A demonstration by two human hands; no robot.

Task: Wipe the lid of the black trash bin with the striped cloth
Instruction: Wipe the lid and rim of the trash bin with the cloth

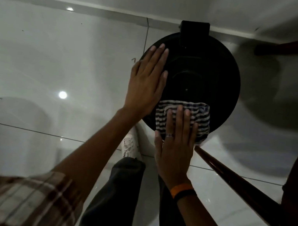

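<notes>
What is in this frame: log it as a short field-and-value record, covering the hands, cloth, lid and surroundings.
left hand: flat, fingers spread, resting on the left side of the bin lid
right hand: flat, pressing the striped cloth onto the lid's near edge
striped cloth: bunched, partly hanging over the near rim
bin lid: black, round, closed
hinge block: at the lid's far edge, by the wall
floor: glossy pale tiles
wooden furniture leg: right of the bin
</notes>
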